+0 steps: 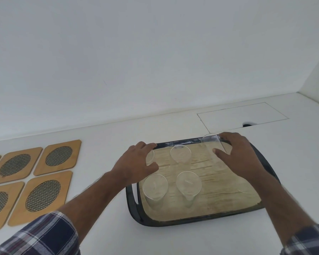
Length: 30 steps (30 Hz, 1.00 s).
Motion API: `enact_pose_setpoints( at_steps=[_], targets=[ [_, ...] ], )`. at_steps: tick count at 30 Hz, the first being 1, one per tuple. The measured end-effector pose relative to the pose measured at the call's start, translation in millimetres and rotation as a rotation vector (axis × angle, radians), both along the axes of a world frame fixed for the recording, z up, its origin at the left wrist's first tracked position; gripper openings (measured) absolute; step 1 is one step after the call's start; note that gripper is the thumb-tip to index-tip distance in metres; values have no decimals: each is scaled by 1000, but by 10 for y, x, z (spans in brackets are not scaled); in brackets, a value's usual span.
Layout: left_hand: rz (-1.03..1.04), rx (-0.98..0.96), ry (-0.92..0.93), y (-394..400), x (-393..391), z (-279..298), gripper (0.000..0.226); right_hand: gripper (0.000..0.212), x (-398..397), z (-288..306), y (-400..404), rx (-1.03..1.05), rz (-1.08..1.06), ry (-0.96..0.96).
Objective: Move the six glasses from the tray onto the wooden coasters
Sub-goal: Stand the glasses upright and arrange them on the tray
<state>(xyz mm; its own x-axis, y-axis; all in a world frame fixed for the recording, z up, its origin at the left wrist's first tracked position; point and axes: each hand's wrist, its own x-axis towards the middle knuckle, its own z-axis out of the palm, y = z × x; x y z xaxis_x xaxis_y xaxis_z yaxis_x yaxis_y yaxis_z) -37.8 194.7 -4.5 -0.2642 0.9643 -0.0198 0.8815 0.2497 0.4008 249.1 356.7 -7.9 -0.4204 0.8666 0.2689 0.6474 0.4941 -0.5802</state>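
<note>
A dark-rimmed tray (pixel 201 222) with a pale wood-look floor lies on the white counter and carries six clear glasses. My left hand (pixel 134 162) wraps around the back-left glass (pixel 152 156), fingers behind it and thumb in front. My right hand (pixel 237 155) grips the back-right glass (pixel 210 142), which leans toward the left. The back-middle glass (pixel 180 153), front-left glass (pixel 155 188) and front-middle glass (pixel 188 184) stand free. My right forearm hides most of the front-right glass (pixel 245 187). Several wooden coasters (pixel 62 157) with oval mesh inserts lie bare to the left of the tray.
A white wall runs along the back of the counter and turns a corner at the right. A rectangular hatch outline (pixel 241 115) with a dark notch (pixel 247 124) marks the counter behind the tray. A strip of bare counter (pixel 99 153) separates coasters and tray.
</note>
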Motion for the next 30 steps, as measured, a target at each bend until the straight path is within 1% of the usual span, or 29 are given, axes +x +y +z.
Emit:
enact_pose_setpoints(
  at_steps=[2, 4, 8, 12, 14, 17, 20, 22, 25, 30],
  targets=[
    [1, 5, 3, -1, 2, 1, 69, 57, -33, -73, 1, 8, -93, -145],
    [0, 7, 5, -5, 7, -1, 69, 64, -59, -150, -24, -44, -141, -277],
    [-2, 18, -12, -7, 0, -16, 71, 68, -122, -246, -60, -73, -172, -386],
    [5, 54, -51, -17, -13, -56, 75, 66, -148, -243, -77, -2, -215, -364],
    [30, 108, -100, -30, -22, -92, 79, 69, -157, -243, -76, -39, -199, -341],
    [118, 200, -214, -69, -40, -172, 88, 79, -215, -263, -61, -113, -157, -409],
    [214, 289, -333, -140, -49, -272, 90, 85, -289, -268, -75, -154, -173, -398],
    [226, 328, -369, -187, -48, -325, 83, 89, -339, -271, -104, -192, -177, -383],
    [196, 394, -426, -223, -14, -327, 60, 89, -392, -302, -149, -241, -169, -355],
    [195, 435, -472, -255, 7, -362, 56, 79, -406, -328, -209, -222, -152, -315]
  ],
)
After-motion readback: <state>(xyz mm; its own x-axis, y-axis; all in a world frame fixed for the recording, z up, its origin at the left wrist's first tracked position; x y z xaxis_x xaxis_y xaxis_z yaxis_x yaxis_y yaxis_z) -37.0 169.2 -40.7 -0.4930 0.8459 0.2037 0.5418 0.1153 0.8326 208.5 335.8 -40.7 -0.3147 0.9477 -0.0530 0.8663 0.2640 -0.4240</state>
